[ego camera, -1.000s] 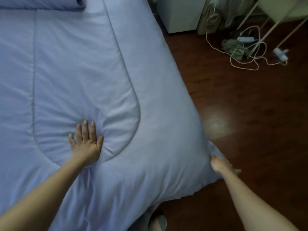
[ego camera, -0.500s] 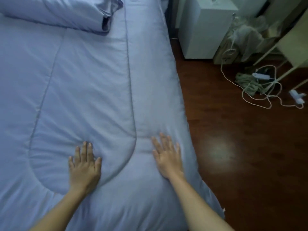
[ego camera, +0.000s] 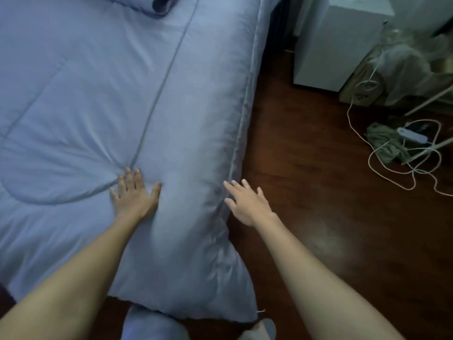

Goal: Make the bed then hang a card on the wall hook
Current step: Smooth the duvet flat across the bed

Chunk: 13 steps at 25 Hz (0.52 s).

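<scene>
A pale blue quilted duvet [ego camera: 93, 99] lies spread over the bed, its right edge hanging toward the floor. My left hand [ego camera: 134, 192] presses flat on the duvet near a stitched seam, fingers apart. At the duvet's right edge my right hand [ego camera: 247, 202] is open with fingers spread, touching the hanging side. A pillow [ego camera: 147, 3] in the same blue lies at the top of the bed. No card or wall hook is in view.
Dark wooden floor [ego camera: 306, 182] runs along the bed's right side. A white cabinet [ego camera: 335, 42] stands at the back. White cables and a power strip [ego camera: 414, 136] lie on the floor at right, beside a crumpled cloth [ego camera: 382, 141]. My slippered feet show at the bottom.
My right hand slid from the top of the duvet to its right edge. My left hand moved right along the duvet. The view shifted toward the bed's right side.
</scene>
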Each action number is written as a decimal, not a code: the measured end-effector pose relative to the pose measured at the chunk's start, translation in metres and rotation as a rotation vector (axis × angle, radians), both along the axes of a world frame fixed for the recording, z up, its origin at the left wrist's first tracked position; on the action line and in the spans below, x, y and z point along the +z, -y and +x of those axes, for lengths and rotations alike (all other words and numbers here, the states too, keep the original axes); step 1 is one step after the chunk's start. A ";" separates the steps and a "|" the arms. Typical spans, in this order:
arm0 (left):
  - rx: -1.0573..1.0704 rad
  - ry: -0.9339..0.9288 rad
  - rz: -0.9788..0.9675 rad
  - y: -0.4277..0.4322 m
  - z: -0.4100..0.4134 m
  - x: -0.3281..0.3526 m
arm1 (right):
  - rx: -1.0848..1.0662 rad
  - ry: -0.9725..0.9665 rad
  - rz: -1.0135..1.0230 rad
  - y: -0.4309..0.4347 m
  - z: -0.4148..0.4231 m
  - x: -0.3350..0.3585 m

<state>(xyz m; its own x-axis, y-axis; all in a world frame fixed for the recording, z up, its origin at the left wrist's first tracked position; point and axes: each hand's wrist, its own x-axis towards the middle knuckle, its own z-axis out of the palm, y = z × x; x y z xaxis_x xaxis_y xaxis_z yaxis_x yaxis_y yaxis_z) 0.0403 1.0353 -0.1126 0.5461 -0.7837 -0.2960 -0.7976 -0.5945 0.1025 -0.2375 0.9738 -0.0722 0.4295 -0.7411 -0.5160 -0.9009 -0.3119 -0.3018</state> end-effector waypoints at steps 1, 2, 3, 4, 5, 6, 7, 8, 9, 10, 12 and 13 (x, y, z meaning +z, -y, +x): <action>0.022 -0.029 0.029 0.002 -0.010 0.004 | 0.058 0.026 -0.028 -0.002 -0.015 0.014; 0.034 -0.060 0.067 0.003 -0.016 0.007 | 0.099 0.020 -0.043 -0.001 -0.031 0.024; 0.043 -0.084 0.105 0.003 -0.020 0.010 | 0.125 -0.008 -0.038 0.003 -0.047 0.031; 0.046 -0.100 0.132 0.002 -0.025 0.014 | 0.136 -0.044 -0.027 0.009 -0.061 0.036; 0.047 -0.106 0.143 0.002 -0.028 0.017 | 0.133 -0.072 -0.021 0.017 -0.072 0.039; 0.056 -0.105 0.146 0.003 -0.030 0.019 | 0.141 -0.085 -0.028 0.026 -0.077 0.043; 0.059 -0.105 0.156 0.005 -0.031 0.022 | 0.157 -0.087 -0.034 0.035 -0.077 0.047; 0.057 -0.115 0.158 0.006 -0.032 0.023 | 0.182 -0.074 -0.035 0.044 -0.071 0.051; 0.054 -0.129 0.152 0.007 -0.032 0.023 | 0.210 -0.045 -0.030 0.053 -0.061 0.053; 0.054 -0.143 0.148 0.006 -0.033 0.023 | 0.232 -0.007 -0.024 0.062 -0.047 0.056; 0.078 -0.132 0.112 0.005 -0.032 0.020 | 0.299 0.068 -0.030 0.081 -0.016 0.059; 0.090 -0.098 0.084 0.004 -0.030 0.018 | 0.329 0.099 -0.026 0.093 -0.002 0.059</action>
<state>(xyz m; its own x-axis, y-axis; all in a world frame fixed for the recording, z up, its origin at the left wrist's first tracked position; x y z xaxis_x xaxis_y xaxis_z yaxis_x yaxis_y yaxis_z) 0.0099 1.0318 -0.0947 0.5783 -0.7033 -0.4134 -0.7293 -0.6728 0.1242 -0.2394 0.8812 -0.0128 0.6944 -0.5672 -0.4429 -0.7178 -0.5895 -0.3705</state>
